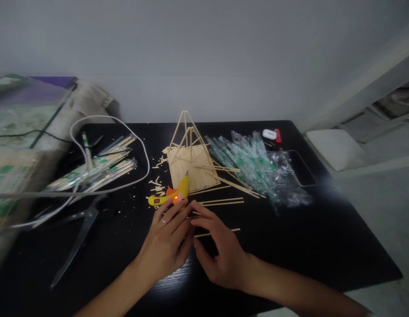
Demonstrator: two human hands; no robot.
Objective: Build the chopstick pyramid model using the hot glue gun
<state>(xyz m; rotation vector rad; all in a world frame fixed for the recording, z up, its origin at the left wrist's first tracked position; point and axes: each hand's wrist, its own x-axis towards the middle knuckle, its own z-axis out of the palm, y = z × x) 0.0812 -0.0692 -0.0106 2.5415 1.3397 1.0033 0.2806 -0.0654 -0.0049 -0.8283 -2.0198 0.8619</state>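
My left hand [168, 235] has its fingers stretched out just in front of a yellow glue gun [183, 188] with a lit red light. Its fingertips meet those of my right hand [220, 253]. The right fingers are bent, with the thumb apart from them; no held thing shows in either hand. Beyond the glue gun is a square base of wooden sticks [183, 165], bearing a pointed frame of sticks [190, 140]. Loose sticks [224, 201] lie on the table to its front and right, partly hidden by my hands.
Crumpled clear wrappers [247, 158] and a phone [300, 169] lie right on the black table [290, 246]. A white case [269, 134] sits behind. At left are wrapped sticks [102, 169], pliers [84, 226] and a looping white cable [147, 154]. Stick offcuts [156, 187] are scattered beside the base.
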